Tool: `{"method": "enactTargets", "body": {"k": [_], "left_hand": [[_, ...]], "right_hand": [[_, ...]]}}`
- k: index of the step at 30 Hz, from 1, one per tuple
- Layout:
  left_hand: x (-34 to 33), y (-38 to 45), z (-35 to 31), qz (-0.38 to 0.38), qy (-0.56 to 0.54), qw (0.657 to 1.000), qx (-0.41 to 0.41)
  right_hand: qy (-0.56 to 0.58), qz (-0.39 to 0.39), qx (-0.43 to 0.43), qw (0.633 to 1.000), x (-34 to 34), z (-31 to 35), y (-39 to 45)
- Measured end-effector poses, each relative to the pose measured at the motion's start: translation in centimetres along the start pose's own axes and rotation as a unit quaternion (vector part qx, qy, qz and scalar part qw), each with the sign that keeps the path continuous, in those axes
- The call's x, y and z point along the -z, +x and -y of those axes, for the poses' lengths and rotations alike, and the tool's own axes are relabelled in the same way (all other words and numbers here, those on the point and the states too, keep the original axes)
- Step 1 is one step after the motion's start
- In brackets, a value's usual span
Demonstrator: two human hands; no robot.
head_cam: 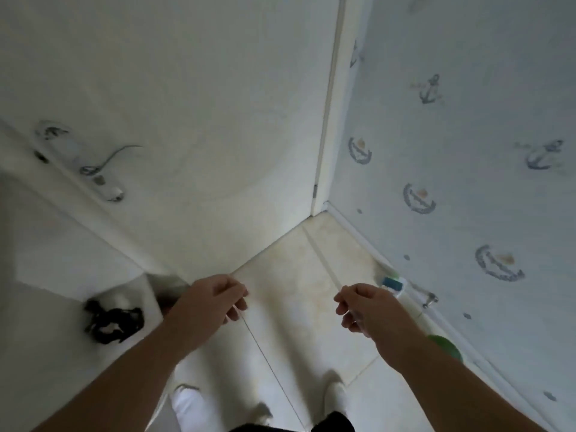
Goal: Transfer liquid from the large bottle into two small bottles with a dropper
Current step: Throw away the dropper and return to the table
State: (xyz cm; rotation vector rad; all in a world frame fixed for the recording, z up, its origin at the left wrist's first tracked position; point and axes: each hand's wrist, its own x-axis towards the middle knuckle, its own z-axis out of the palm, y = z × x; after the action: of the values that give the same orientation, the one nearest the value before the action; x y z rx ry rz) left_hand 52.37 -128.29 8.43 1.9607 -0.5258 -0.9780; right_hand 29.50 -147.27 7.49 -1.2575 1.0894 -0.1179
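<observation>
No large bottle, small bottles or dropper can be made out clearly. My left hand [215, 299] and my right hand [361, 307] are held out in front of me above the tiled floor, about a hand's width apart. The fingers of both are loosely curled in, and neither holds anything. By the right wall's skirting, just beyond my right hand, lies a blurred white item with a blue part [393, 284], with a clear item [420, 295] beside it. I cannot tell what they are.
I stand close to a white door [187, 88] with a metal lever handle [103, 171]. A wall with anchor-patterned paper [467, 151] runs along the right. A white surface at the left carries a black object [113, 321]. Something green [445, 347] lies behind my right forearm.
</observation>
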Motion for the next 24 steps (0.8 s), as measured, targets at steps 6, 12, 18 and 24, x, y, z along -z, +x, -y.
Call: {"method": "enactTargets", "body": {"k": [6, 12, 18, 24], "left_hand": [[2.0, -2.8, 1.0, -0.160, -0.064, 0.983, 0.056], [4.2, -7.1, 2.7, -0.304, -0.134, 0.938, 0.103], [7.7, -9.2, 4.7, -0.407, -0.179, 0.884, 0.144], [10.4, -9.9, 4.8, -0.440, -0.182, 0.864, 0.164]], "right_hand": [[-0.082, 0.136, 0.027, 0.987, -2.2, 6.2, 5.3], [-0.146, 0.255, 0.038, 0.955, -9.6, 9.0, 8.2], [-0.206, 0.350, 0.049, 0.913, -19.0, 11.9, 10.1], [-0.244, 0.416, 0.077, 0.873, -27.2, 14.8, 10.9]]}}
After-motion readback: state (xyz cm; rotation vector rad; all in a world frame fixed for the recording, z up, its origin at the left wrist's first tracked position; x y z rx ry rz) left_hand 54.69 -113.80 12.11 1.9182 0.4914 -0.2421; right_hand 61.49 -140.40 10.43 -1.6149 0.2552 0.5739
